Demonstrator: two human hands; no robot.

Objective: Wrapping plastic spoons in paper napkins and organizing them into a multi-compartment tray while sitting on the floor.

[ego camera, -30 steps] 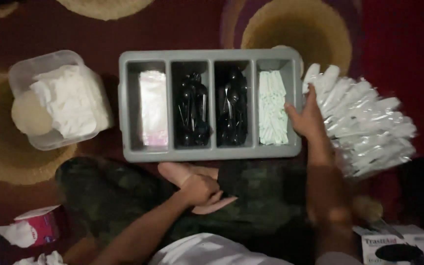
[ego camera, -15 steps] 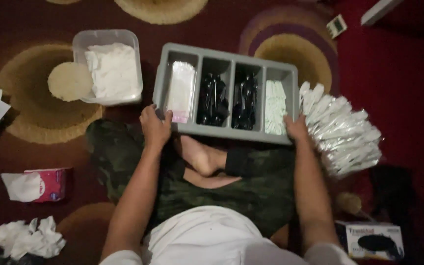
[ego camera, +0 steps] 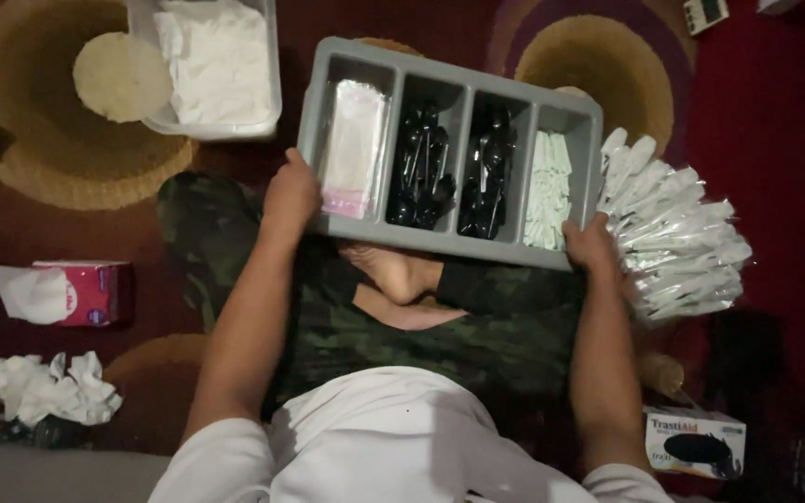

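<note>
A grey tray [ego camera: 452,78] with several compartments rests in front of my crossed legs. Its left compartment holds clear packets, the two middle ones black plastic cutlery, the right one pale green napkins. My left hand [ego camera: 290,195] grips the tray's near left corner. My right hand [ego camera: 592,248] grips its near right corner. A pile of clear wrapped cutlery packs [ego camera: 673,233] lies just right of the tray, touching my right hand.
A clear plastic tub [ego camera: 216,65] of white tissues stands at the back left. A pink tissue box [ego camera: 86,292] and crumpled white tissues [ego camera: 44,389] lie at my left. A glove box [ego camera: 694,441] sits at the near right. A patterned carpet lies underneath.
My left hand rose from my lap and took the tray's near left corner. My right hand stays on its right corner. The view has shifted, and the tray now sits tilted.
</note>
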